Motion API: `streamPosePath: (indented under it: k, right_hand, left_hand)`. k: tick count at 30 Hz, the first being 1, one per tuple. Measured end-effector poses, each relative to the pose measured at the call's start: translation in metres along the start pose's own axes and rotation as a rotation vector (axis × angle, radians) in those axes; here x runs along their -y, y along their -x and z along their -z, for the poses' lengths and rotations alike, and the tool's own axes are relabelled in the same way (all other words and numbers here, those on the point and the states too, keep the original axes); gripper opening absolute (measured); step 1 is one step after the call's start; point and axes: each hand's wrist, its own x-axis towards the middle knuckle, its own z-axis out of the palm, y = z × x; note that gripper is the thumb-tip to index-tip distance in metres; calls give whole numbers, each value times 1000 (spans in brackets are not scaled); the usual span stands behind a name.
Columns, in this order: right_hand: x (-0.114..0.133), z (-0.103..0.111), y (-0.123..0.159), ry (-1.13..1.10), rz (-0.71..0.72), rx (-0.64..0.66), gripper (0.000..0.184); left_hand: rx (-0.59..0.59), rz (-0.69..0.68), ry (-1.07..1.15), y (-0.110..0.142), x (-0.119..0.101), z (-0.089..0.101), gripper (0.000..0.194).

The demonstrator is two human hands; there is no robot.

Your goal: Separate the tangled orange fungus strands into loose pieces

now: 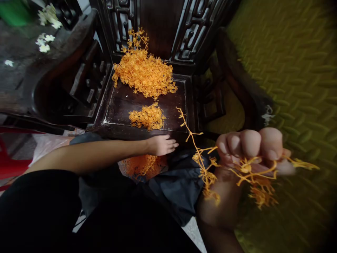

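My right hand (250, 149), palm turned up, has its fingers curled around thin orange branching sprigs (198, 160). One sprig trails out to the left of the fist, and other bits poke out below and to the right. My left hand (163, 144) reaches across in front of the chair seat, fingers stretched out and holding nothing. Just beyond it lies a small heap of orange sprigs (147, 116) near the seat's front edge. A bigger orange pile (146, 72) rests against the chair back. Below my left forearm, more orange sprigs (147, 165) show, partly hidden.
The dark carved wooden chair (181, 110) has armrests on both sides. To the left stands a dark table (18, 75) with white flowers (44, 43) and a green container (15, 12). A red plastic object (10, 160) is at the left edge. A yellow-green textured surface (292, 70) fills the right.
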Motion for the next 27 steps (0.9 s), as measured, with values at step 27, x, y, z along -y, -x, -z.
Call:
streamPosePath:
  k: [27]
  right_hand:
    - [-56,-27,-38,57,-227,74,37]
  left_hand:
    - [-588,147,-148,10,-6,124,30]
